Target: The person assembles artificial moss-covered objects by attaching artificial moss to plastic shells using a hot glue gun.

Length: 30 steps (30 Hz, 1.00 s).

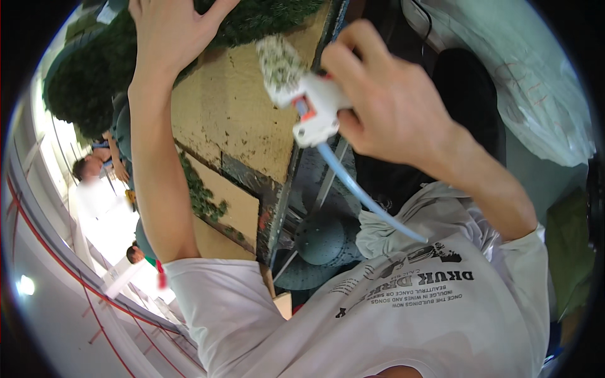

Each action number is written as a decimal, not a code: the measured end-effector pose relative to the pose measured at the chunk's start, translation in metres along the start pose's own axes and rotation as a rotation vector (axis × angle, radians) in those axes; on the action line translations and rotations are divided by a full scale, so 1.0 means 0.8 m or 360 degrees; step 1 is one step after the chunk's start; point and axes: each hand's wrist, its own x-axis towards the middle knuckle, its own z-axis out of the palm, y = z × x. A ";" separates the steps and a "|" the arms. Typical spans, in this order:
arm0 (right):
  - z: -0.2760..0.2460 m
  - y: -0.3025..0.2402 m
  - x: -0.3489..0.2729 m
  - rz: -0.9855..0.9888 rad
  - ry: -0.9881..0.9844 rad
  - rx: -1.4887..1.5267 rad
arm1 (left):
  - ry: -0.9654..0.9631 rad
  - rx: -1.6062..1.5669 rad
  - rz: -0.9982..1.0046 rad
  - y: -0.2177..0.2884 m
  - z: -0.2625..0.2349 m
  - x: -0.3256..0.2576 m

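Observation:
My right hand (397,101) is closed around a white hot glue gun (315,104) with orange-red parts. A pale blue translucent glue stick (372,205) trails out of its rear end. The front of the gun is coated with a lumpy whitish-green crust (279,63), somewhat blurred by motion. At the upper left, my left hand (167,28) has its fingers apart beside dark green artificial pine foliage (268,22); its fingertips run out of view at the top edge. Nothing shows in that hand.
A tan work board (233,113) with dark specks lies between my arms, and a green sprig (201,189) lies nearer me. Bushy foliage (94,75) stands at the left. Clear plastic sheeting (535,75) hangs at the right. Two people (94,170) are in the left background.

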 end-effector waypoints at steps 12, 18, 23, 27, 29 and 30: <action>0.149 -0.071 0.056 -0.0242 -0.0744 0.0005 | -0.0507 0.0687 -0.0978 -0.024 -0.366 -0.239; 0.159 -0.092 0.032 -0.0431 -0.0529 -0.0122 | -0.1070 0.0352 -0.2535 0.045 -0.578 -0.668; 0.122 -0.094 0.024 -0.0279 -0.0313 0.0207 | -0.1017 -0.0782 -0.2833 0.160 -0.453 -0.820; 0.088 -0.082 0.013 -0.0287 -0.0214 0.0314 | -0.1143 -0.0853 -0.2554 0.167 -0.391 -0.848; 0.075 -0.073 0.009 -0.0197 -0.0250 0.0405 | -0.1181 -0.0777 -0.2668 0.148 -0.378 -0.830; 0.069 -0.068 0.008 -0.0186 -0.0240 0.0391 | -0.1205 -0.0728 -0.2722 0.137 -0.376 -0.817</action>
